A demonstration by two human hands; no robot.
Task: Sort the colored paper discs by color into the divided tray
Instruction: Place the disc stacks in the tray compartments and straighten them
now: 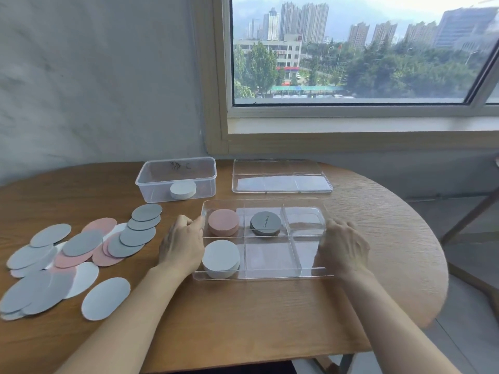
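On the round wooden worktop a clear divided tray is sitting near the middle. The left hand is gripping its left wall with curled fingers, and the right hand is curling over its right wall. A pink stack is lying in the far-left compartment, a grey stack in the far-middle one and a white stack in the near-left one. Loose discs, grey, pink and white, are overlapping across the left of the worktop. A clear box holding a white pile is standing at the far side, with a clear lid lying to its right. A grey wall is rising behind, and a window is showing trees and towers.
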